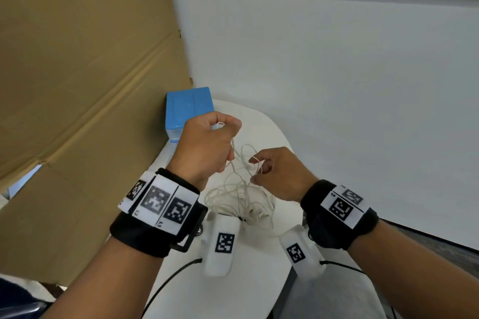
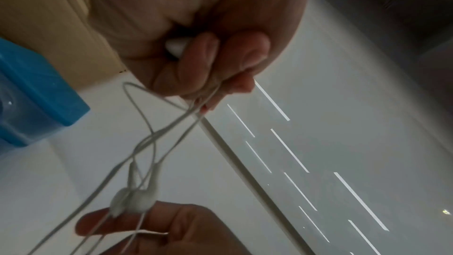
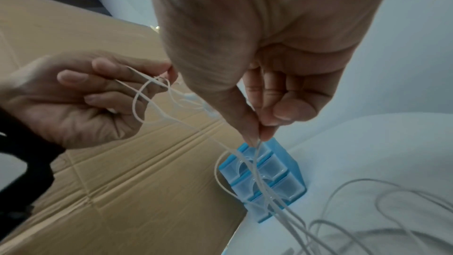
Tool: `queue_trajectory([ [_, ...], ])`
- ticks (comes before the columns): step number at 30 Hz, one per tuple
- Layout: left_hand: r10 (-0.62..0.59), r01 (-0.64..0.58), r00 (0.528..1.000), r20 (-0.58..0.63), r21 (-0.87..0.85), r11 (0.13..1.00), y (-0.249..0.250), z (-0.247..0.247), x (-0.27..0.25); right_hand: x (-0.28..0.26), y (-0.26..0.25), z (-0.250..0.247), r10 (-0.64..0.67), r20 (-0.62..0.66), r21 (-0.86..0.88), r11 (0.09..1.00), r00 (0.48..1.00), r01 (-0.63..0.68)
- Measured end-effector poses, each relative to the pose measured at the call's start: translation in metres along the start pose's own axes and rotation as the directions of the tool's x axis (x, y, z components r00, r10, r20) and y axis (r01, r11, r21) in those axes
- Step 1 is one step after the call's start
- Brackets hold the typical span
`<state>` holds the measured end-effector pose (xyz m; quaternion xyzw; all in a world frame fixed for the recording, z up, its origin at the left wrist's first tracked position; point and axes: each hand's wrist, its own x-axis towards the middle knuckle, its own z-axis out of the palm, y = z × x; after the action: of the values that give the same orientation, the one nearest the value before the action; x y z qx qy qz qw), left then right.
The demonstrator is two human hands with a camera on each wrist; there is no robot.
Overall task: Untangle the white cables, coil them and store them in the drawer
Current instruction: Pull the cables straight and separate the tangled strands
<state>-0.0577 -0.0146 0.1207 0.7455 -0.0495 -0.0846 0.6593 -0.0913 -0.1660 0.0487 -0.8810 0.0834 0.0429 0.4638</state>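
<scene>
A tangle of thin white cables (image 1: 241,197) lies on the white table (image 1: 259,280), with strands rising to both hands. My left hand (image 1: 207,145) is raised above the pile, its fingers curled round several strands and a small white piece (image 2: 175,46). My right hand (image 1: 274,173) pinches strands between thumb and fingertip (image 3: 256,137). Two white earbuds (image 2: 133,199) dangle between the hands, close to the right hand's finger. The blue drawer box (image 1: 190,111) stands behind the left hand; its translucent drawers (image 3: 264,177) are closed.
A big cardboard sheet (image 1: 77,85) leans along the left of the table. A white wall (image 1: 337,85) stands behind and to the right. Wrist cameras (image 1: 220,243) with black leads hang under both wrists, above the table's near part.
</scene>
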Motion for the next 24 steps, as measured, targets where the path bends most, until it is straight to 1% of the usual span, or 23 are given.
queue_trajectory([
  [3, -0.003, 0.002, 1.000, 0.013, 0.039, 0.999, -0.005, -0.003, 0.002, -0.003, -0.004, -0.002, -0.025, -0.012, 0.023, 0.999, 1.000, 0.026],
  [6, 0.006, -0.009, 1.000, 0.028, 0.105, 0.994, -0.011, -0.003, 0.005, -0.011, -0.016, -0.002, -0.090, -0.032, 0.199, 0.975, 0.995, 0.095],
  [9, 0.007, -0.011, 0.999, 0.045, 0.089, 0.996, -0.018, 0.000, 0.006, -0.015, -0.024, -0.002, -0.118, 0.005, 0.334, 0.936, 0.993, 0.109],
  [12, -0.003, 0.004, 0.995, 0.103, -0.009, 1.000, -0.019, 0.002, 0.005, -0.015, -0.022, 0.005, -0.108, 0.054, 0.381, 0.921, 0.993, 0.080],
  [14, -0.028, 0.048, 0.988, 0.149, -0.133, 0.990, -0.014, 0.000, 0.004, -0.014, -0.015, 0.010, -0.067, 0.040, 0.382, 0.923, 0.997, 0.047],
  [16, -0.053, 0.108, 0.977, 0.205, -0.270, 0.957, -0.008, -0.004, 0.003, -0.010, -0.006, 0.013, 0.011, -0.030, 0.366, 0.931, 0.999, 0.000],
  [17, -0.056, 0.127, 0.972, 0.227, -0.309, 0.943, -0.005, -0.007, 0.003, -0.007, 0.000, 0.012, 0.051, -0.081, 0.340, 0.940, 0.995, -0.021],
  [19, -0.045, 0.127, 0.968, 0.248, -0.327, 0.937, -0.001, -0.014, 0.002, 0.000, 0.009, 0.008, 0.108, -0.171, 0.259, 0.964, 0.979, -0.061],
  [21, -0.028, 0.094, 0.971, 0.237, -0.271, 0.958, 0.002, -0.022, 0.003, 0.003, 0.015, 0.002, 0.129, -0.222, 0.186, 0.979, 0.966, -0.088],
  [22, -0.023, 0.068, 0.976, 0.216, -0.205, 0.976, 0.001, -0.026, 0.006, 0.004, 0.018, -0.002, 0.127, -0.248, 0.156, 0.984, 0.960, -0.089],
  [24, -0.012, 0.012, 0.989, 0.146, 0.000, 1.000, -0.003, -0.031, 0.012, 0.004, 0.020, -0.009, 0.094, -0.316, 0.119, 0.991, 0.944, -0.059],
])
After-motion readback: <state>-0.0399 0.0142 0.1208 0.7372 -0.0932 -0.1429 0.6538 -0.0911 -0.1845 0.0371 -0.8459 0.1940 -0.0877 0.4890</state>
